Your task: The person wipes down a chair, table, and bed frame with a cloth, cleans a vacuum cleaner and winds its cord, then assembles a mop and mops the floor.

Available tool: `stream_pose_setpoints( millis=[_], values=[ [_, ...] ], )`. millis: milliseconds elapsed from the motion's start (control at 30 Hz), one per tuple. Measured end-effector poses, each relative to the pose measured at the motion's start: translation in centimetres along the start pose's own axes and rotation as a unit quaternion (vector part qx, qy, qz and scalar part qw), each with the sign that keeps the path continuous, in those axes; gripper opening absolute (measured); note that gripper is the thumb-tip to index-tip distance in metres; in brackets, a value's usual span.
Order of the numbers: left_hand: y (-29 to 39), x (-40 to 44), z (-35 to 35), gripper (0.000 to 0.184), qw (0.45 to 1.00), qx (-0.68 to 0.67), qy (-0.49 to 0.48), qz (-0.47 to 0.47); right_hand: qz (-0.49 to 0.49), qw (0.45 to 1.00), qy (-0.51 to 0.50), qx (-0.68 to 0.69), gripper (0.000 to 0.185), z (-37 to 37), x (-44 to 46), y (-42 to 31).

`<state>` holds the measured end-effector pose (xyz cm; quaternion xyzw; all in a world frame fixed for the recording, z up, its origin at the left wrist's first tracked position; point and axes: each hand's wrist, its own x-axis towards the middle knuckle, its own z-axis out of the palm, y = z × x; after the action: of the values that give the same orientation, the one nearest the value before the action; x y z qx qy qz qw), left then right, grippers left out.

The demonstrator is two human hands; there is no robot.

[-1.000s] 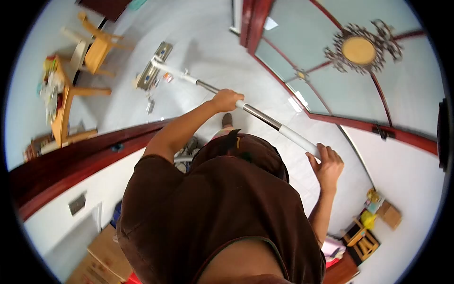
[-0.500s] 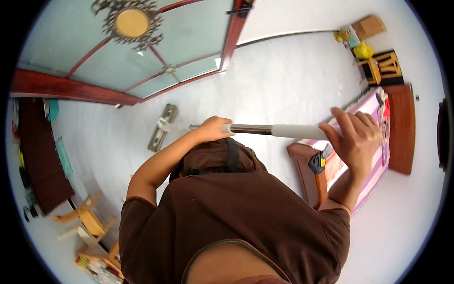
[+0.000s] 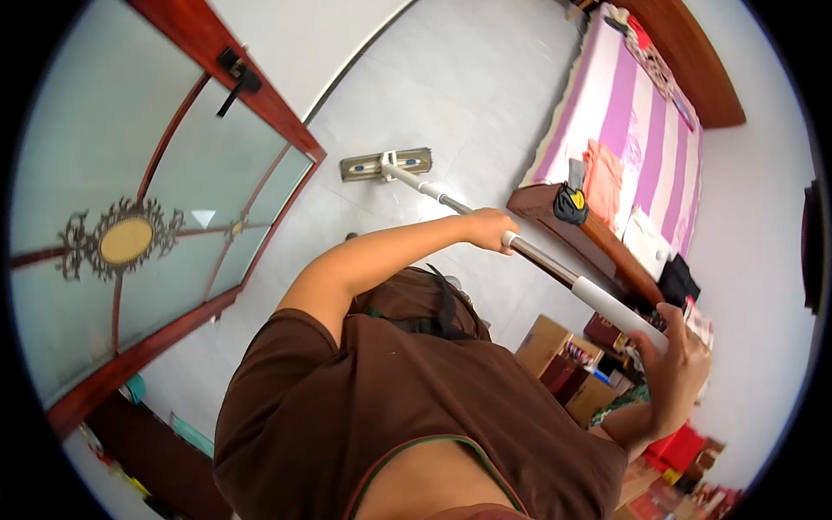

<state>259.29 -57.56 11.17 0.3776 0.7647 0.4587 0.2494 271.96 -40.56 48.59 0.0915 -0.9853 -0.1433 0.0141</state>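
A flat mop's wide rectangular head [image 3: 362,168] lies on the pale tiled floor, ahead of me. Its pole slants down to the right, part white and part bare metal. My left hand [image 3: 487,230] is wrapped round the middle of the pole. At the upper end, my right hand [image 3: 682,364] holds the white grip [image 3: 607,305] between thumb and fingers; the palm side and the very tip of the handle are hidden.
A glass door [image 3: 130,173] with a red wooden frame stands on the left. To the right is a bed [image 3: 641,130] with purple-striped bedding. Boxes [image 3: 542,342] and clutter sit beyond its foot, near my right arm. A dark low piece of furniture [image 3: 156,442] is lower left.
My view has turned, bringing the door and bed closer and the boxes into sight. The mop head has moved rightward and up in view, and the pole now slants. Both hands keep hold.
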Motion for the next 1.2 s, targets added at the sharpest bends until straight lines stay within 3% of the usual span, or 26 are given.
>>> stream_pose_setpoints(
  millis=[133, 300, 400, 533, 833, 1000, 1100, 1167, 1200],
  values=[
    [-0.6, 4.1, 1.7, 0.02, 0.999, 0.019, -0.035, 0.029, 0.029, 0.988, -0.098, 0.117, 0.053, 0.5, -1.3, 0.4],
    [-2.7, 6.2, 3.8, 0.015, 0.99, 0.071, -0.076, 0.096, 0.093, 0.93, -0.261, 0.243, 0.066, 1.2, -0.9, -1.8],
    [-2.5, 6.7, 4.1, 0.011, 0.985, 0.08, -0.088, 0.122, 0.179, 0.924, -0.223, 0.253, 0.063, 1.4, -0.8, -3.5],
    [-2.8, 7.1, 4.3, 0.008, 0.986, 0.068, -0.087, 0.121, 0.297, 0.907, -0.245, 0.172, 0.06, 2.2, -1.1, -5.5],
    [-7.1, 9.8, 3.3, 0.018, 0.975, 0.121, -0.092, 0.163, 0.377, 0.898, -0.18, 0.142, 0.058, 6.5, 0.6, -9.6],
    [-12.3, 17.3, -0.2, 0.014, 0.974, 0.152, -0.108, 0.129, 0.374, 0.906, -0.167, 0.102, 0.05, 11.3, 7.4, -8.8],
    [-16.5, 22.6, -3.1, 0.012, 0.974, 0.182, -0.078, 0.111, 0.347, 0.92, -0.136, 0.125, 0.046, 15.4, 12.1, -7.0],
    [-19.5, 26.4, -5.0, 0.014, 0.977, 0.188, -0.008, 0.101, 0.314, 0.931, -0.107, 0.15, 0.046, 19.0, 14.9, -5.2],
    [-20.1, 28.1, -6.6, 0.022, 0.977, 0.203, -0.014, 0.063, 0.293, 0.939, -0.103, 0.146, 0.047, 20.7, 16.4, -4.2]
  ],
)
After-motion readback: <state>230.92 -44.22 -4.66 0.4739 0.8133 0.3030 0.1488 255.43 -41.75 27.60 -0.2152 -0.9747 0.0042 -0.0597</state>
